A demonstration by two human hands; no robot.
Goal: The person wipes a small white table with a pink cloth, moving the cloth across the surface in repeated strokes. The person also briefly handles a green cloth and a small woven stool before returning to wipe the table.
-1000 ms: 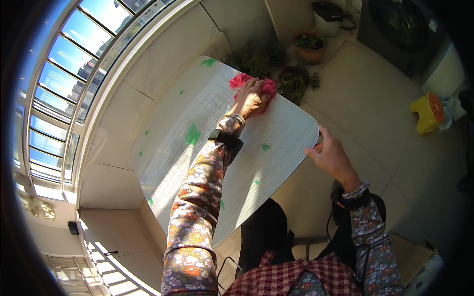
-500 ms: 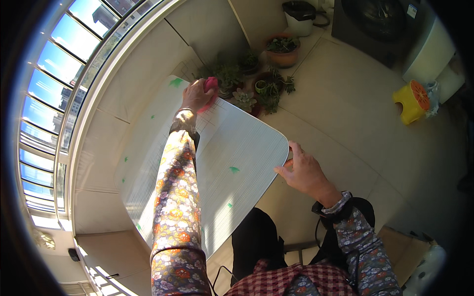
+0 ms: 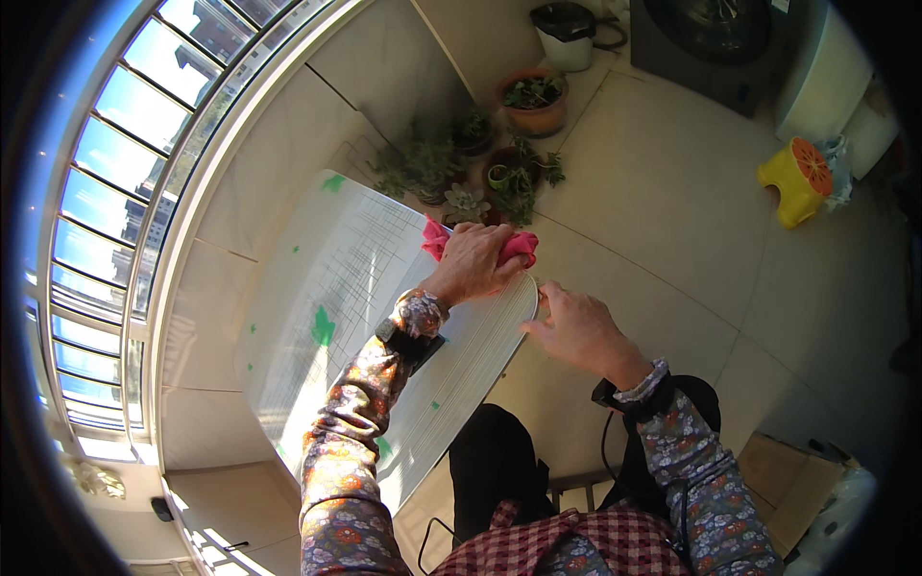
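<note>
Pale tiled floor (image 3: 663, 230) around table. Pink cloth (image 3: 520, 249) bunched at far edge of white table (image 3: 488, 336), near rounded corner. My left hand (image 3: 471, 261) closed over cloth, pressing from above. My right hand (image 3: 583, 332) at table corner, thumb and fingers by rim; cannot tell whether gripping. Plants (image 3: 514, 182) just beyond edge, yellow stool (image 3: 789, 187) farther right, barred window (image 3: 125, 158) left.

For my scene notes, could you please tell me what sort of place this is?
Probably an enclosed home balcony: there are long barred windows, potted plants on a tiled floor, and what looks like a front-loading washing machine.
</note>
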